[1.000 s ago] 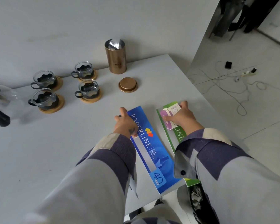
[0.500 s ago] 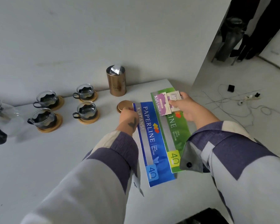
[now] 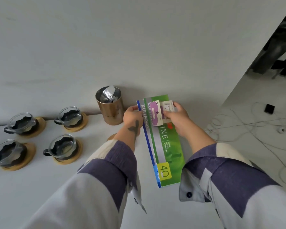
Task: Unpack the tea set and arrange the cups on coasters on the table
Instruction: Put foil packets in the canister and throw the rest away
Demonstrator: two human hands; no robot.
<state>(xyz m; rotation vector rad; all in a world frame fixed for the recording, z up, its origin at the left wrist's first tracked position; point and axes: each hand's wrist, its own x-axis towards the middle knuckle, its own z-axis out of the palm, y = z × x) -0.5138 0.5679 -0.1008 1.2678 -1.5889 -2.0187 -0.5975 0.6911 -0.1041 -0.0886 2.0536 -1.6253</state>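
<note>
Several glass cups with dark holders stand on round wooden coasters at the left of the white table: one cup [image 3: 70, 115] at the back, one cup [image 3: 62, 147] in front of it, another cup [image 3: 21, 124] further left on its coaster [image 3: 40, 128]. My left hand [image 3: 133, 119] grips the blue receipt book [image 3: 148, 142] by its left edge. My right hand [image 3: 177, 119] holds the green receipt book [image 3: 168, 146] stacked on the blue one, thumb pressing small cards [image 3: 162, 111] onto its cover. Both books are lifted above the table.
An open bronze tea tin [image 3: 110, 108] with a foil bag inside stands by the wall, just left of my left hand. Its lid [image 3: 111, 137] lies half hidden behind my left wrist. Cables and a black adapter [image 3: 269, 108] lie on the floor at the right.
Both hands lifted the two books off the table, moved them up and away toward the wall, and slid the green book onto the blue one. The camera tilted up.
</note>
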